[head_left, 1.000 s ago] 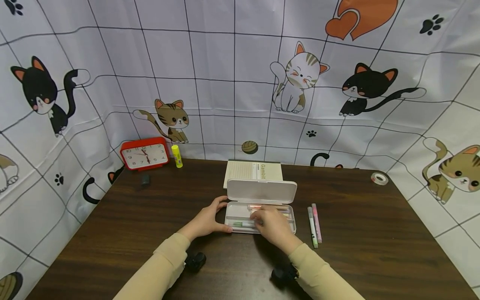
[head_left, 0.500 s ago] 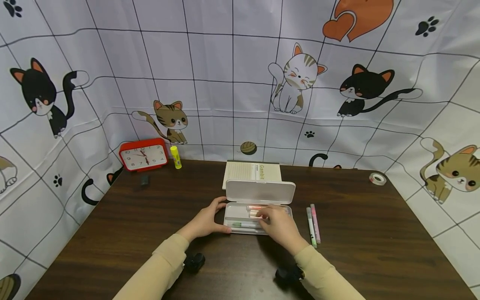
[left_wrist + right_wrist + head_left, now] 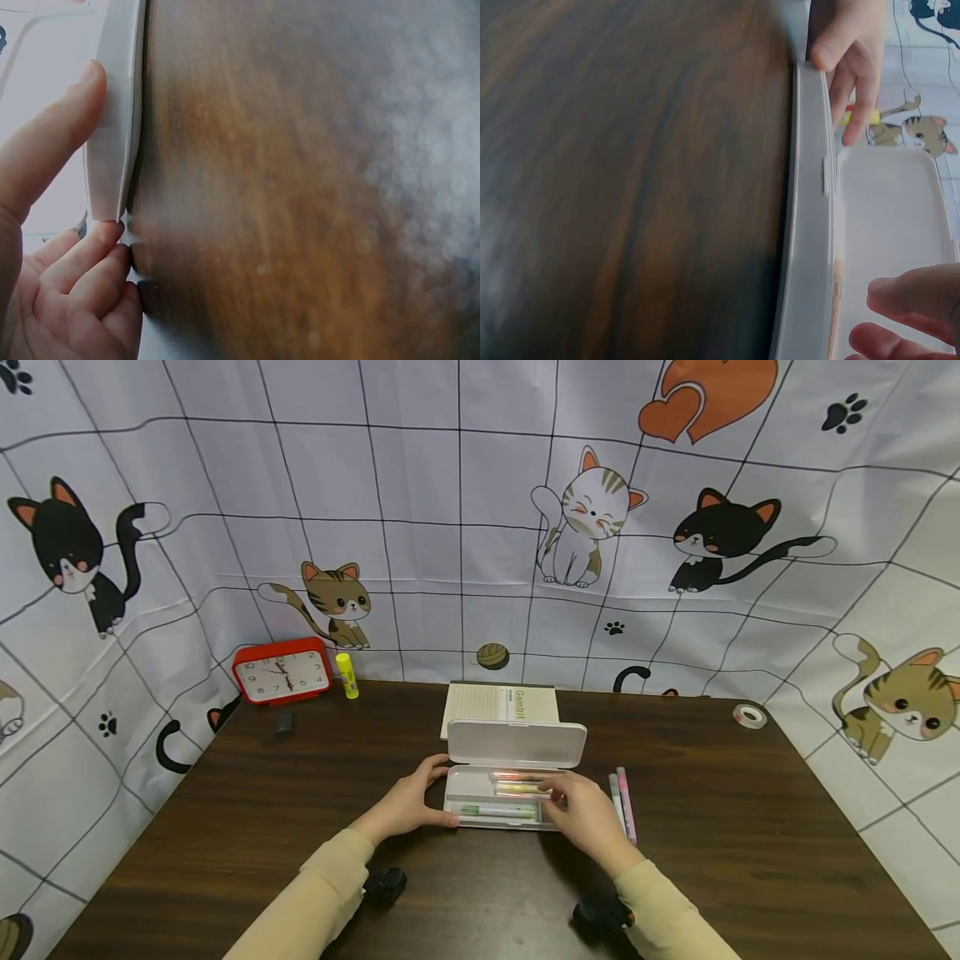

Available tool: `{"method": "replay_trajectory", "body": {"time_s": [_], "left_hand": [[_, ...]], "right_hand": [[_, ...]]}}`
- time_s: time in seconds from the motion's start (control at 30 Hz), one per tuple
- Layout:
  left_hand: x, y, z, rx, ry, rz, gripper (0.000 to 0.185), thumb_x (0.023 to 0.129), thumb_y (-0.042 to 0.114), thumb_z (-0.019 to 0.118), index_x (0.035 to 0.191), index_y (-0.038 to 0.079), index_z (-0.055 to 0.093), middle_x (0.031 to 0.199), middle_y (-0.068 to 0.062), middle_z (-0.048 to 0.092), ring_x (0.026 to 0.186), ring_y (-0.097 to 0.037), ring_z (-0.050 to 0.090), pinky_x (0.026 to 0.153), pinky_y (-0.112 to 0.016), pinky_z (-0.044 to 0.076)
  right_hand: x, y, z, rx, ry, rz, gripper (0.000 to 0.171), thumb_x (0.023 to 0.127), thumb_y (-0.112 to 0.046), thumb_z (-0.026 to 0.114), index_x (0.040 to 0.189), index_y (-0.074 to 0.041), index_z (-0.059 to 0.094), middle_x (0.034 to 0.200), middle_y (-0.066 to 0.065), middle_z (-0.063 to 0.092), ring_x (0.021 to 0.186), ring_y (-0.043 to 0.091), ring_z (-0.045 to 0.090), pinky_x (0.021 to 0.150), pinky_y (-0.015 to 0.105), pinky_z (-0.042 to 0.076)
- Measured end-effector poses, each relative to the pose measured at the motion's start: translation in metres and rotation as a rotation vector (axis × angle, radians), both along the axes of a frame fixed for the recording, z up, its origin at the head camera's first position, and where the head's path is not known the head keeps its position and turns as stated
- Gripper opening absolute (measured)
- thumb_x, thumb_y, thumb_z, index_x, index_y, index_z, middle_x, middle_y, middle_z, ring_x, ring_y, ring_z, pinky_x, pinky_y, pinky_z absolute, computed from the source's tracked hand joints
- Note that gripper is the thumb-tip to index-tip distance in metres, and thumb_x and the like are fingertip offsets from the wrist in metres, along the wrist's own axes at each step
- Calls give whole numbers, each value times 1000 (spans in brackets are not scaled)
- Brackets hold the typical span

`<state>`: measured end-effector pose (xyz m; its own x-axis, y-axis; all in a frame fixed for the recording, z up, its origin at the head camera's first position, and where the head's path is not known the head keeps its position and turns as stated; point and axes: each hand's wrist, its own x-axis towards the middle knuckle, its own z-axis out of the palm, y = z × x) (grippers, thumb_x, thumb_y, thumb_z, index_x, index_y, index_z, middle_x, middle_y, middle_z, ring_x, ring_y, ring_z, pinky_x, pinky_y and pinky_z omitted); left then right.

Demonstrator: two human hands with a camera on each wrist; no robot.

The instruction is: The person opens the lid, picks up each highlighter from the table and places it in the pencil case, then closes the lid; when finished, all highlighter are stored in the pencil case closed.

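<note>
An opened white pencil case (image 3: 467, 783) lies mid-table, its lid (image 3: 517, 745) raised at the back. A green-marked pen (image 3: 497, 811) lies in the front compartment; a reddish pen (image 3: 517, 777) and a yellowish pen (image 3: 516, 790) lie behind it. My left hand (image 3: 401, 802) holds the case's left end, thumb on the front wall (image 3: 118, 127) and fingers round the end. Over the case's right part hovers my right hand (image 3: 588, 817), hiding that end. In the right wrist view its thumb and fingers (image 3: 915, 300) are apart, with nothing visible between them.
Right of the case lie a pink marker (image 3: 627, 803) and a grey-capped marker (image 3: 617, 797). Behind it is a notepad (image 3: 498, 703). A red clock (image 3: 282, 672), yellow glue stick (image 3: 347, 676) and dark eraser-like block (image 3: 284, 722) are back left; a tape roll (image 3: 750, 717) is back right.
My right hand has moved rightward along the case, uncovering more of the pens in it. My left hand keeps its hold on the left end.
</note>
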<state>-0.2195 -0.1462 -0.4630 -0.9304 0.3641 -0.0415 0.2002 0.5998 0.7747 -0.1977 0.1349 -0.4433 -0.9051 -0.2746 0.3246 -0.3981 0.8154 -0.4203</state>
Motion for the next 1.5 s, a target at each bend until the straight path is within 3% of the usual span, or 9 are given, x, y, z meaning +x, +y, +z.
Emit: {"method": "replay_trajectory", "body": {"time_s": [0.43,0.7,0.97,1.17,1.5], "left_hand": [[0,-1,-1,-7,1,-6,99,71,30,85,146,5,26,142,-16,47,135,-33,38,108,-52,29],[0,-1,0,-1,-4,-5,99,71,29,85,146,5,26,142,-17,46,135,-34,37,108,-53,29],[0,0,-1,-1,-15,-2,98,70,31,85,146,8,27,143,-15,46,136,-31,36,109,-51,28],[0,0,0,-9,-19,6,98,70,31,85,146,9,27,143,-14,46,136,-30,36,109,-51,28],[1,0,0,1,-26,11,99,69,31,85,146,9,27,143,-14,46,136,-30,37,109,-51,28]], "right_hand": [[4,36,-3,-3,-20,-73,14,80,-9,73,93,-10,74,73,-5,58,64,10,48,57,27,41],[8,60,-1,-25,-30,-119,13,80,-9,73,93,-11,73,81,1,65,74,17,59,65,36,50],[9,85,-3,-33,-38,-176,15,82,-5,70,96,-4,72,73,1,55,66,14,46,58,30,40],[9,98,-6,-42,-5,-192,16,80,-1,70,96,-3,72,73,1,57,68,15,51,60,32,43],[9,107,-10,-36,-116,-209,17,79,-8,72,93,1,71,72,4,58,65,15,52,60,31,44]]}}
